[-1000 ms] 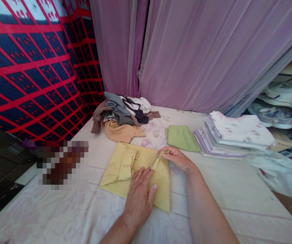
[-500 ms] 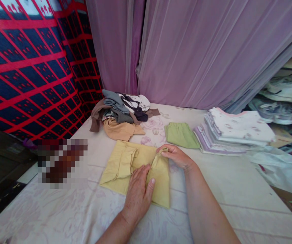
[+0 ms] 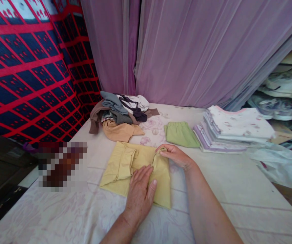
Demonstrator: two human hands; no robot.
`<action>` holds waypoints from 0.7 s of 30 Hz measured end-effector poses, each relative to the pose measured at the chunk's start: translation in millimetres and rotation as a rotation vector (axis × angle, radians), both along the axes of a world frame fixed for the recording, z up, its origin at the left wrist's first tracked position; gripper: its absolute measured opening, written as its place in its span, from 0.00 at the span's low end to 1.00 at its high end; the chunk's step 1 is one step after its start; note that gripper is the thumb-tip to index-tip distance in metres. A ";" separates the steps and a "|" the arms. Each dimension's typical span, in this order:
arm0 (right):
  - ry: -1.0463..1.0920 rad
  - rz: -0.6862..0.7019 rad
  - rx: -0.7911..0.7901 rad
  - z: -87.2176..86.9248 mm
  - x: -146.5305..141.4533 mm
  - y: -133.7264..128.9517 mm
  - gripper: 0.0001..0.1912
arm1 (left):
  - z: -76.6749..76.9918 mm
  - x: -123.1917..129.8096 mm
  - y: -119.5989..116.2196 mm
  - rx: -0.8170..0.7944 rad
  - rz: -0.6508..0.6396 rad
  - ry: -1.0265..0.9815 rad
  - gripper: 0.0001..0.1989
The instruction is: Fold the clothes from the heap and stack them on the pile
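Yellow trousers (image 3: 118, 166) lie partly folded on the floral sheet, one section turned over on the left side. My left hand (image 3: 141, 188) rests flat on the lower middle of the cloth, its fingers stretched out and the thumb apart. At the upper right of the garment, my right hand (image 3: 172, 154) pinches a raised edge of the yellow fabric between thumb and fingers. Just beyond that hand sits a folded green garment (image 3: 181, 134) with a gathered waistband.
A heap of crumpled clothes (image 3: 120, 112) lies at the back left. On the right stands a stack of folded clothes (image 3: 237, 125), a white plastic bag (image 3: 283, 166) beside it. Shoes (image 3: 275, 101) fill a rack behind. Purple curtains (image 3: 186, 51) hang at the back.
Both hands keep almost the same place on the yellow trousers. The view has shifted very slightly; no item has been let go or taken up.
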State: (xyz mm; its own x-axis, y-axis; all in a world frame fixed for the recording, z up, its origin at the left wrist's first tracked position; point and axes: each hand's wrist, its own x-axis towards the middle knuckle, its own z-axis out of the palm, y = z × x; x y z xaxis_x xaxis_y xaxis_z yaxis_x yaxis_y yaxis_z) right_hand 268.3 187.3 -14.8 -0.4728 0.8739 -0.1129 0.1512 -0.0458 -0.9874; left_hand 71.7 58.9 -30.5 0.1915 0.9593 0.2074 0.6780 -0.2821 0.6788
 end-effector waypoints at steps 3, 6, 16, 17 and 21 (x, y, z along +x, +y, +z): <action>-0.055 -0.083 0.090 -1.8 -10.6 2.1 0.17 | 1.4 0.1 -0.1 0.046 0.011 -0.015 0.20; -0.261 -0.214 0.338 -7.5 -25.3 4.5 0.13 | 2.4 0.8 -0.7 0.072 0.038 -0.007 0.19; -0.919 -0.350 0.670 -9.3 -49.5 0.9 0.10 | -6.6 3.2 -3.6 0.105 0.106 0.166 0.22; -0.964 -0.352 0.667 -8.3 -50.8 0.2 0.11 | -6.1 3.6 -4.7 0.125 0.108 0.196 0.24; -1.061 -0.373 0.662 -7.6 -55.6 -1.0 0.13 | -1.5 4.9 -9.6 0.221 -0.072 0.357 0.28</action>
State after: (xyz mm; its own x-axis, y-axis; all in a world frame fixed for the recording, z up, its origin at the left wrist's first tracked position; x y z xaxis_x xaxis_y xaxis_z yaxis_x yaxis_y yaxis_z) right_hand 212.7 186.4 -22.4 -0.1383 0.9655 0.2206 0.9499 0.1923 -0.2464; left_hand 76.6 49.3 -32.0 0.3535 0.8808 0.3149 0.8326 -0.4497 0.3232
